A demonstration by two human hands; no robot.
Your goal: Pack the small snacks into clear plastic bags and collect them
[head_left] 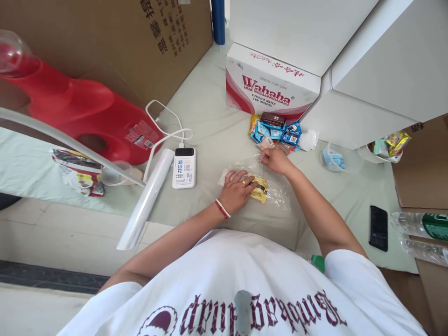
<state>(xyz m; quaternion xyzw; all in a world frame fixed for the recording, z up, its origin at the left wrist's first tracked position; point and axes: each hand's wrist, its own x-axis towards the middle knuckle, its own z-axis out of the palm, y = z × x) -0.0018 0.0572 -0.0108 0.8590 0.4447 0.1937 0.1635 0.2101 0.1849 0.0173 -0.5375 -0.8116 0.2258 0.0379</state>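
A small yellow packet (259,188) with a dark band lies on a spread sheet of clear plastic film (279,196) on the cloth in front of me. My left hand (237,192) rests on the film with its fingers bent, its nearest fingers gripping the packet's left side. Beyond the packet, my right hand (276,161) is closed in a pinch on the far edge of the film, which rises a little there. Just past this hand sits a pile of small wrapped snacks (276,133), blue, yellow, brown and red.
A Wahaba-style water carton (273,86) stands behind the snacks. To the left lie a white power bank (184,169) with a cable, a roll of plastic film (145,200) and a red jug (94,116). At right are a clear tub (333,158), a bowl (376,153), a phone (378,227) and bottles (420,225).
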